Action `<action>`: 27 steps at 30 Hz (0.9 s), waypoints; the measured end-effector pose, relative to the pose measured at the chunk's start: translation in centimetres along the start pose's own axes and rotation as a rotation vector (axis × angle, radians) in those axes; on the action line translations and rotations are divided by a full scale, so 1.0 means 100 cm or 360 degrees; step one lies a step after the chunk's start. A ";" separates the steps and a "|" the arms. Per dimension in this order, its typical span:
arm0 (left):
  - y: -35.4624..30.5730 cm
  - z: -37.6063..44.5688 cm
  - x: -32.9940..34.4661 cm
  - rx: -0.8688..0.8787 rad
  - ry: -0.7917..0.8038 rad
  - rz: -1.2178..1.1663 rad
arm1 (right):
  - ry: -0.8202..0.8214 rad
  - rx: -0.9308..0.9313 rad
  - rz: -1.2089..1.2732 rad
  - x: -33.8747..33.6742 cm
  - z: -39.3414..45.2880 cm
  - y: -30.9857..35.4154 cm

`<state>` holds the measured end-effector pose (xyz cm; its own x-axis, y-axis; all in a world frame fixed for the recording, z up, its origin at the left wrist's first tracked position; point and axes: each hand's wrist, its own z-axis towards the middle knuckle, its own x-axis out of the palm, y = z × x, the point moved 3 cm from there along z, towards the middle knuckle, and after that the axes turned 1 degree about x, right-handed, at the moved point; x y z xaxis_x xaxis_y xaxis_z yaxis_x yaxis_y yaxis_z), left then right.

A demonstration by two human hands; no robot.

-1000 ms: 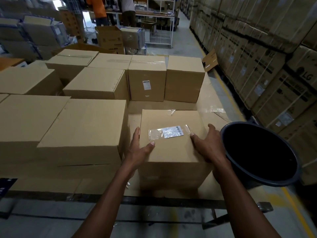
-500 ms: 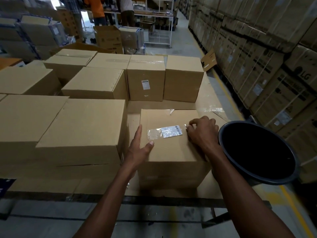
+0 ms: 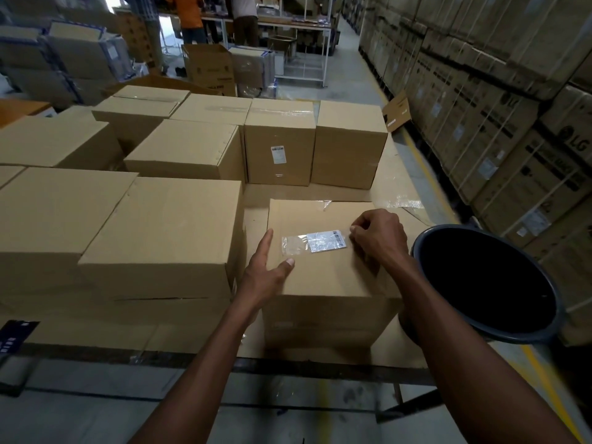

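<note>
A small brown cardboard box (image 3: 323,277) stands at the near edge of a cardboard-covered table. On its top lies a white barcode label under a strip of clear tape (image 3: 315,243). My left hand (image 3: 267,270) rests at the box's left top edge, fingers straight and thumb on the top face. My right hand (image 3: 378,235) sits at the right end of the tape strip with its fingers curled, fingertips pinching at the tape's edge.
A dark round bin (image 3: 487,283) stands right beside the box. Larger sealed boxes (image 3: 160,232) fill the table to the left and behind. Stacked cartons (image 3: 512,107) wall the right side of an aisle. People stand at a far table (image 3: 192,17).
My right hand left the box's right side, moved onto its top and curled its fingers at the right end of the tape. My left hand stayed at the left edge.
</note>
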<state>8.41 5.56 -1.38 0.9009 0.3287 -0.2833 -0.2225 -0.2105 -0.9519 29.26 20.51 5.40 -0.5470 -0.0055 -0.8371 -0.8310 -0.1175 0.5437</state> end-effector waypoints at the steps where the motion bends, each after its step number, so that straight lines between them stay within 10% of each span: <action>1: 0.000 0.000 0.000 0.0002 0.0000 0.0002 | 0.0014 -0.0024 0.0015 -0.001 0.002 0.001; 27: -0.011 -0.008 -0.008 -0.0073 0.0109 -0.0195 | -0.0023 -0.0558 0.0494 -0.097 -0.016 0.107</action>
<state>8.23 4.83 -0.03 0.9440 0.2911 -0.1550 -0.0934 -0.2150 -0.9721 25.79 17.68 19.23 -0.7678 -0.0803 -0.6356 -0.5445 -0.4410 0.7135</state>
